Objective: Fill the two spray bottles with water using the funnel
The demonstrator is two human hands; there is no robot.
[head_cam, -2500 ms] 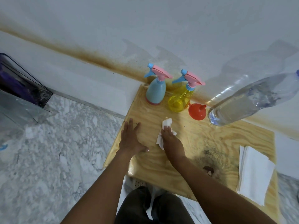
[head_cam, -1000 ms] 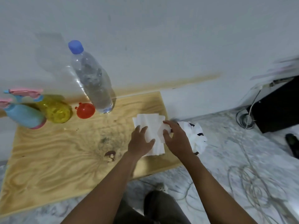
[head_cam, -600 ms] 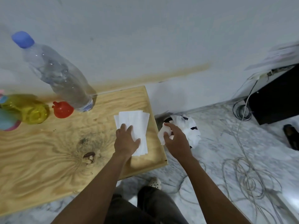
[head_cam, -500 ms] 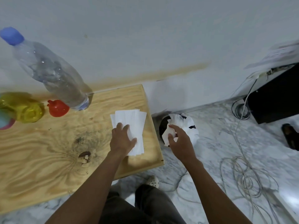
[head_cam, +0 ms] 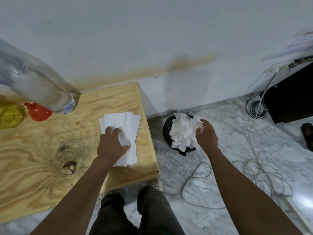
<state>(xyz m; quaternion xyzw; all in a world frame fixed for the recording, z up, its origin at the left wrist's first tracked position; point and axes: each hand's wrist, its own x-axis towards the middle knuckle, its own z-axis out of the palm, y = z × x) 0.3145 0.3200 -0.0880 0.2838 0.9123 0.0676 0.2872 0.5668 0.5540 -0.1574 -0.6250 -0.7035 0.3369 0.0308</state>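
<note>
Person wearing dark trousers (head_cam: 152, 214) and pale perforated shoes (head_cam: 156, 184), arms (head_cam: 237, 184) showing bare.
Both arms are showing uncovered all the way down to the left hand (head_cam: 111, 146) and the right hand (head_cam: 205, 136). The dark trousers, grey verging on black, are covering both legs. The pale perforated shoes, whitish, clog-like and dotted with small round holes, are peeking out beside the trouser legs.

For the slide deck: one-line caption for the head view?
Left hand grips tissue stack on table; right hand at tissue-filled bin.

Left hand (head_cam: 111, 145) pinches napkins (head_cam: 130, 122) on board (head_cam: 33, 167); right hand (head_cam: 205, 136) touches tissues (head_cam: 183, 133) in bin (head_cam: 166, 131).
</note>
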